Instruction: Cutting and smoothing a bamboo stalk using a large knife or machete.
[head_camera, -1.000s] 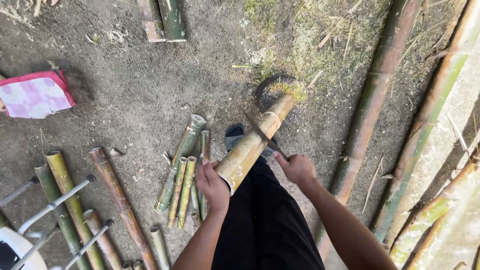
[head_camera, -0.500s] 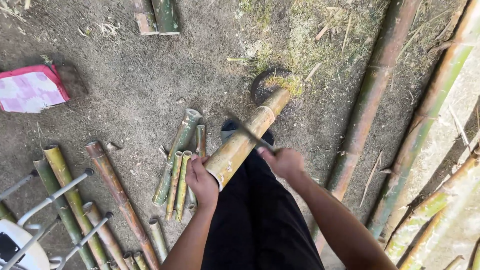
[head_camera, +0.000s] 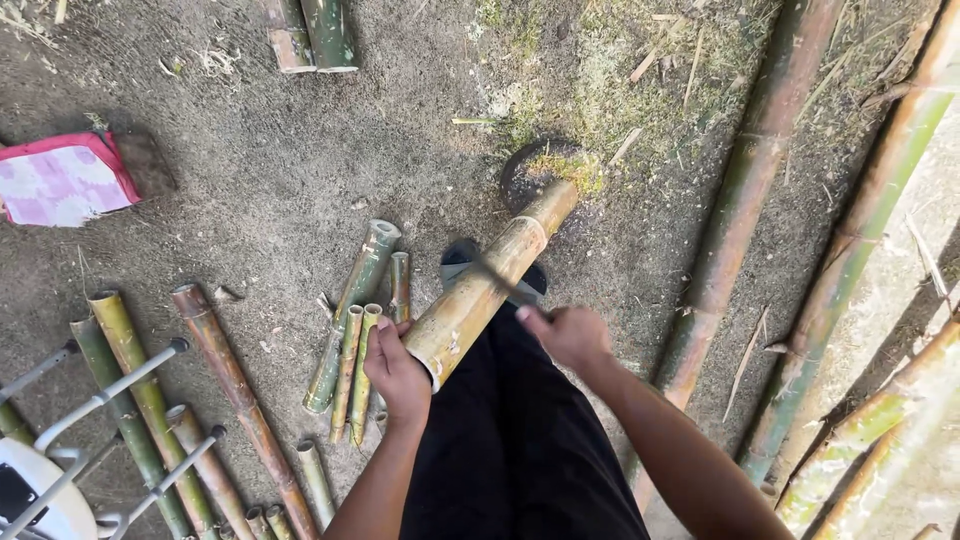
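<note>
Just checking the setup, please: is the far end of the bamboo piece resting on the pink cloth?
No, the bamboo piece points at a dark stump, while the pink cloth lies far left.

The bamboo section (head_camera: 487, 285) looks dry and woody, a matt yellow-tan skin with brown scuffs. The split pieces (head_camera: 355, 340) to its left are greener, slightly glossy (fresher, by the look). The ground (head_camera: 250, 200) is rough, gritty packed earth. Far left lies a soft pink cloth (head_camera: 62, 182); near left, smooth grey metal chair legs (head_camera: 105, 395)
</note>
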